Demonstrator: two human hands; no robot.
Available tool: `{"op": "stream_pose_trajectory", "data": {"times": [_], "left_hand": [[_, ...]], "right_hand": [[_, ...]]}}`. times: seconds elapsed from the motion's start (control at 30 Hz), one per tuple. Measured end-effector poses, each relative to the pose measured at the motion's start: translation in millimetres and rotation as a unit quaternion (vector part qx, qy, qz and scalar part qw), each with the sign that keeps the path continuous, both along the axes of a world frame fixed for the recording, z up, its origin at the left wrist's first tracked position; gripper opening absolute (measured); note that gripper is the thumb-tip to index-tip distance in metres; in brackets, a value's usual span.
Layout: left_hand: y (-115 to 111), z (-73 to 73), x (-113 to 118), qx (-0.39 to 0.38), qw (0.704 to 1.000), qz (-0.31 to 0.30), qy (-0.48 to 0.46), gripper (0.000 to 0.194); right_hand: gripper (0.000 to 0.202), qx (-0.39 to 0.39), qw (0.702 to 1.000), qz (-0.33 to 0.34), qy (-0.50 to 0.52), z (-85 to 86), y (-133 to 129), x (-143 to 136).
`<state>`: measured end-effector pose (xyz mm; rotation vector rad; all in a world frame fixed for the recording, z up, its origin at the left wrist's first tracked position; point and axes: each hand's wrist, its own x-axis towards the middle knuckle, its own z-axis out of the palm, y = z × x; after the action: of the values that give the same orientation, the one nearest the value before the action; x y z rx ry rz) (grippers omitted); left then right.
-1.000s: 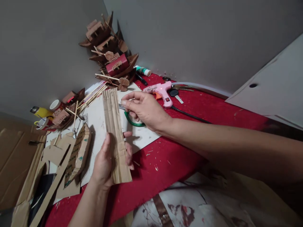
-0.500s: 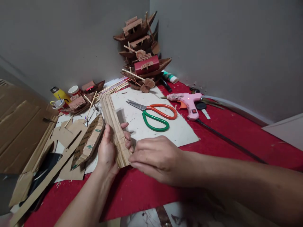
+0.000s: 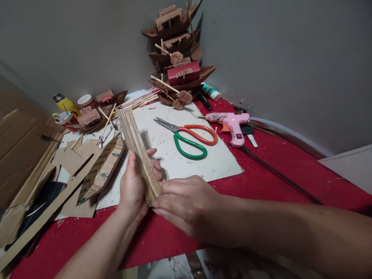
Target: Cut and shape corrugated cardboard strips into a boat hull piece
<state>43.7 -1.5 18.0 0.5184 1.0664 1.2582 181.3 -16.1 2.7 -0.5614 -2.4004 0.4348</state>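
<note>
My left hand point(image 3: 134, 184) is wrapped around a ridged strip of cardboard point(image 3: 138, 149), thumb on one side and fingertips on the other. The strip tilts away from me, its far end raised above the white sheet. At the near end, my right hand point(image 3: 188, 205) pinches the strip's corner with closed fingers; the thumb is mostly hidden. Beyond the hands lie scissors point(image 3: 188, 137) with one orange and one green handle. Left of my left hand rests a boat-shaped cardboard piece point(image 3: 103, 170) with green print.
A pink glue gun point(image 3: 229, 122) lies at the right, its black cord point(image 3: 279, 172) running across the red cloth point(image 3: 290, 162). Several model boats point(image 3: 183, 75) are stacked against the wall. Cups point(image 3: 85, 101), a yellow bottle point(image 3: 65, 104) and cardboard scraps point(image 3: 69, 155) occupy the left.
The strip's near end curls more under my right fingers, and my right hand has shifted slightly left. The camera view has moved a little, so the surroundings sit differently.
</note>
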Motion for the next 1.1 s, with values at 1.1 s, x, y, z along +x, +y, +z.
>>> {"op": "stream_pose_trajectory", "data": {"times": [1.1], "left_hand": [[-2.4,-2.7,4.3,0.027,0.998,0.045,0.030,0.049]], "right_hand": [[0.011,-0.117,0.988,0.021,0.102,-3.3,4.9,-2.6]]}}
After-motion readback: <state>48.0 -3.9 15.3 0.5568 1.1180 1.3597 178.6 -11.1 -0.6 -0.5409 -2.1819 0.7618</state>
